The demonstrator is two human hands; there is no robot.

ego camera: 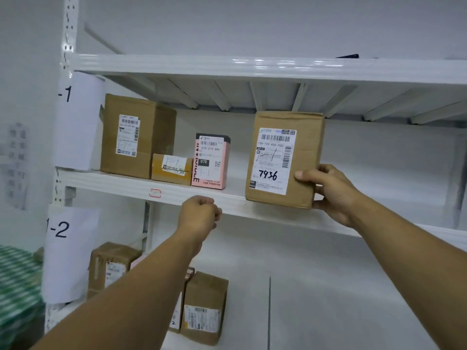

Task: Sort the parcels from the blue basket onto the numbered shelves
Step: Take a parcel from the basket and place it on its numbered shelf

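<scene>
My right hand grips the right edge of a brown cardboard parcel with a white label marked 7936, held upright at the front edge of the upper white shelf. My left hand is curled into a fist in front of that shelf's front edge and holds nothing. A paper sign reading -1 hangs on the left post beside this shelf. A second sign reading 1-2 marks the shelf below. The blue basket is out of view.
On the upper shelf stand a tall brown box, a small flat box and a pink box. The lower shelf holds a brown box and another. A green patterned thing lies at far left.
</scene>
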